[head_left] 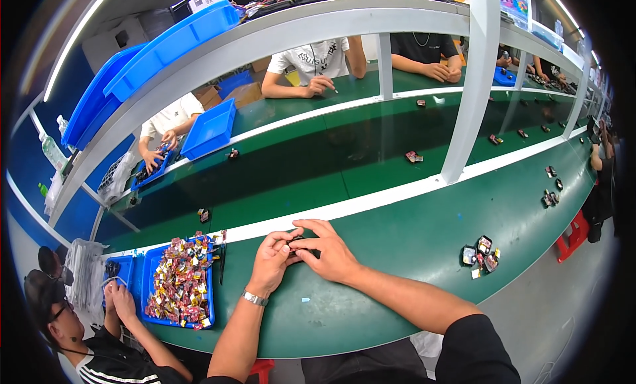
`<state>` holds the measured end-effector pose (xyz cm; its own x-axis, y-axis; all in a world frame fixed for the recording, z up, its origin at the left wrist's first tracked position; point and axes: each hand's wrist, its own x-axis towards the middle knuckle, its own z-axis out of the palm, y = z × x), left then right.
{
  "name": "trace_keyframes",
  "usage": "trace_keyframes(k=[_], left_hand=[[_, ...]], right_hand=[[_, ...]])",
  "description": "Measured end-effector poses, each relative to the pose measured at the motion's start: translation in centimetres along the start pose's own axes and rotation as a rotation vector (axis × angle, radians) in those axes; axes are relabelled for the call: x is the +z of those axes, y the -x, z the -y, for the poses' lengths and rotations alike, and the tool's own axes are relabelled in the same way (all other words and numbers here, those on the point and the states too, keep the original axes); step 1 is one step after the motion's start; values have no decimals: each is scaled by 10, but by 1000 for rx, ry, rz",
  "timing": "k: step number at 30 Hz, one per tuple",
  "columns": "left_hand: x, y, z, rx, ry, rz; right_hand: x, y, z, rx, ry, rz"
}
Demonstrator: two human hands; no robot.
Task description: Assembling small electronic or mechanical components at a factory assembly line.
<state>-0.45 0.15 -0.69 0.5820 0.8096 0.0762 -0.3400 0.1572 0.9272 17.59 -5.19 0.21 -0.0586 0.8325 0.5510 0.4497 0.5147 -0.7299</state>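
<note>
Over the green bench, my left hand (270, 259) and my right hand (331, 255) meet with bent fingers around a small black part (297, 239). The fingers cover most of it, so its kind does not show. To the left of my hands stands a blue tray (212, 303) heaped with small red, yellow and silver pieces. A thin black stick-like tool (222, 261) lies along its right side. Off to the right, a small cluster of black-cased parts (481, 255) rests on the bench.
A white rail (358, 202) separates the bench from a dark green conveyor belt (318, 168) carrying scattered small parts. A white post (470, 99) rises at the right. A co-worker (119, 331) sits close on the left; others work across the belt, near a blue bin (211, 129).
</note>
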Motion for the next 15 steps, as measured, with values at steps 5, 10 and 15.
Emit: trace_keyframes(k=[5,10,15], left_hand=[[4,-1,1,23,-24,-24],[8,0,-1,11,-46,-25],[15,-1,-4,-28,-25,-51]], right_hand=[[-1,-2,-5,2,-44,32],[-1,-1,7,0,0,-71],[-2,-3,6,-119,113,-166]])
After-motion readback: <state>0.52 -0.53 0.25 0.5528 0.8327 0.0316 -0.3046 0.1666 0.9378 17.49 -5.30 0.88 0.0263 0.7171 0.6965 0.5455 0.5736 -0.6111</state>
